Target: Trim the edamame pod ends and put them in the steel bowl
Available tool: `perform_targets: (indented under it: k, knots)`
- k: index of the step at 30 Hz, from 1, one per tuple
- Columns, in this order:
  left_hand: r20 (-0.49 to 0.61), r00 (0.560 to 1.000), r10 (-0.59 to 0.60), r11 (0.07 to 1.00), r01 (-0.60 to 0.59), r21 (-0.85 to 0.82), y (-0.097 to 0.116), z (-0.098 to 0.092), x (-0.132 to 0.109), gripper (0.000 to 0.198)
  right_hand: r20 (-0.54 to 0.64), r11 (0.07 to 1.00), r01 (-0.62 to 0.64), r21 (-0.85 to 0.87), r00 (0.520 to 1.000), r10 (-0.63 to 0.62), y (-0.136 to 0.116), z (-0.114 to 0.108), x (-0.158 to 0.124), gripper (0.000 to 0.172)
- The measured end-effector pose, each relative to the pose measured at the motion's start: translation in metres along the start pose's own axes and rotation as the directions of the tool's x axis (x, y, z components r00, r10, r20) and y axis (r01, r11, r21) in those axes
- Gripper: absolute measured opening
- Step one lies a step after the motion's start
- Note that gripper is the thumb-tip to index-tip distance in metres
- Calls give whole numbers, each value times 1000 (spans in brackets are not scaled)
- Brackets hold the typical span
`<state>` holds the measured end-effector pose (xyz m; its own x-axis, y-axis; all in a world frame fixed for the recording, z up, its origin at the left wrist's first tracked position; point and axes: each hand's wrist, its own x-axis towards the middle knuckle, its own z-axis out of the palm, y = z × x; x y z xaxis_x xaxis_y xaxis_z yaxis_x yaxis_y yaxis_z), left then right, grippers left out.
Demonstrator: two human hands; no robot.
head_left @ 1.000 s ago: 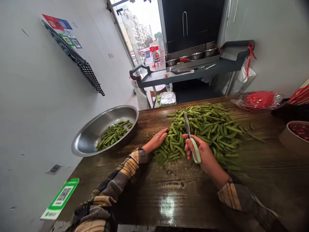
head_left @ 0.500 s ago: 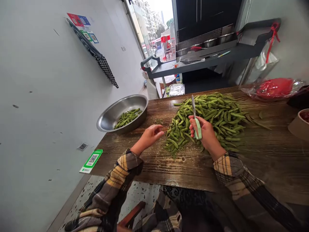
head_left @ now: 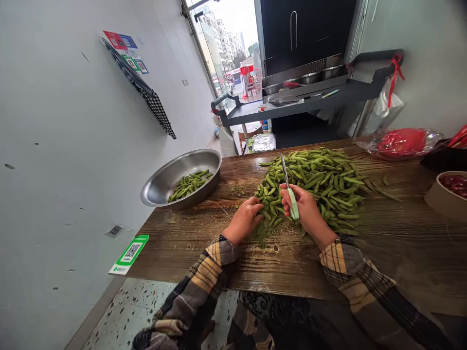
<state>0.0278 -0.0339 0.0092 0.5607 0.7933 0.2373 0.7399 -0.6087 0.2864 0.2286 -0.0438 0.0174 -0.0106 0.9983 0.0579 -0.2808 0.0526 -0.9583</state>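
Observation:
A broad heap of green edamame pods (head_left: 321, 180) lies on the dark wooden table. At the heap's left edge, my left hand (head_left: 245, 219) has its fingers curled in against the pods, closed on an edamame pod that its fingers partly hide. My right hand (head_left: 304, 209) holds scissors (head_left: 293, 204) with pale green handles over the front of the heap. Their metal blades point up and away from me and look closed together. To the left stands a wide steel basin (head_left: 156, 187), with a smaller lot of pods (head_left: 191, 184) in its bottom.
A green-bordered QR code card (head_left: 129, 255) lies at the table's left corner. Bits of trimmings (head_left: 237, 189) are scattered between basin and heap. On the right are a red item in clear plastic (head_left: 403, 143) and a tan bowl (head_left: 443, 194). A grey cart (head_left: 251, 114) stands behind the table.
My left hand has moved right, from bare table to the heap's edge, and its fingers have closed in. My right hand still holds the scissors. The view has shifted slightly.

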Motion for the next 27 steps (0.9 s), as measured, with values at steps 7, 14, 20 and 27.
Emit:
perform_targets:
  k: [7,14,20,27]
  knots:
    - [-172,981,-84,985,56,-162,0,7,11,10,-5,999,-12,-42,1000,11,-3,1,-1,53]
    - [-104,885,-453,586,208,-784,-11,-8,5,21,46,989,-38,-143,998,45,-6,2,-7,51]
    - [69,891,-448,229,189,-955,-5,-19,3,29,127,948,-48,-314,988,92,-6,6,-14,48]
    - [54,878,-476,269,204,-941,3,-27,0,32,230,811,134,-570,973,1,-7,7,-16,49]
